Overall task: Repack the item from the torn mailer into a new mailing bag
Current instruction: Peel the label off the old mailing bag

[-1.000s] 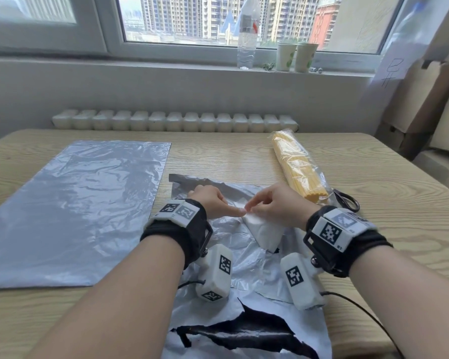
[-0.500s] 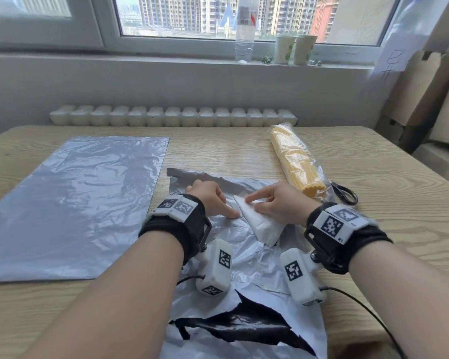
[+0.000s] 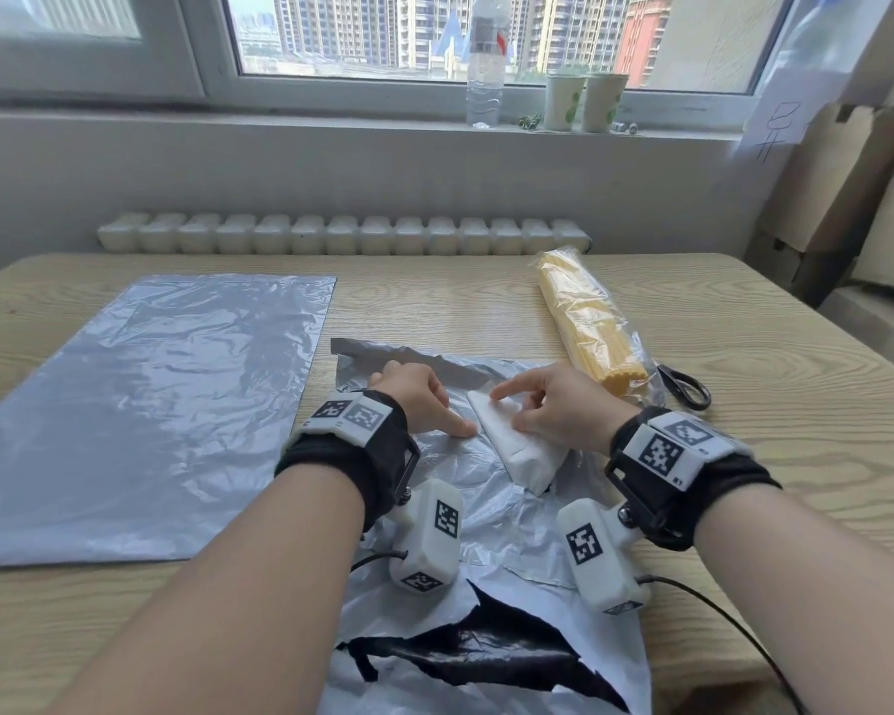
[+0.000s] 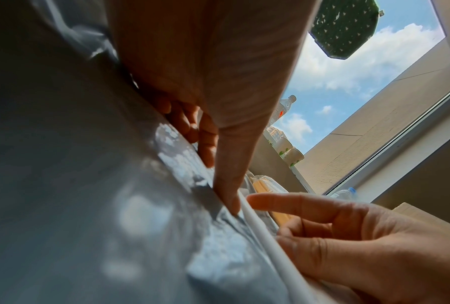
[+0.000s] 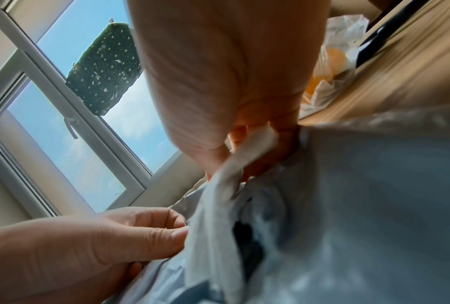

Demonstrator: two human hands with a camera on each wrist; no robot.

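The torn grey mailer (image 3: 496, 513) lies crumpled at the table's near middle, its black lining showing through a rip near me. A white flat packet (image 3: 512, 446) sticks out of it. My right hand (image 3: 512, 410) grips the packet between thumb and curled fingers, with the index finger stretched over its top; the right wrist view shows the packet (image 5: 252, 148) pinched. My left hand (image 3: 450, 420) sits just left of the packet, its fingers curled and its thumb (image 4: 231, 203) pressed onto the mailer film. The new mailing bag (image 3: 151, 405) lies flat at the left.
A clear bag of yellow spaghetti (image 3: 589, 322) lies at the right, with black scissors (image 3: 685, 387) beside its near end. A bottle (image 3: 486, 69) and two cups (image 3: 584, 100) stand on the window sill. Cardboard boxes (image 3: 847, 198) are stacked at the far right.
The white packet has come further out of the torn mailer and shows more of its length. My right index finger has lifted and straightened over it. The left hand stays on the mailer.
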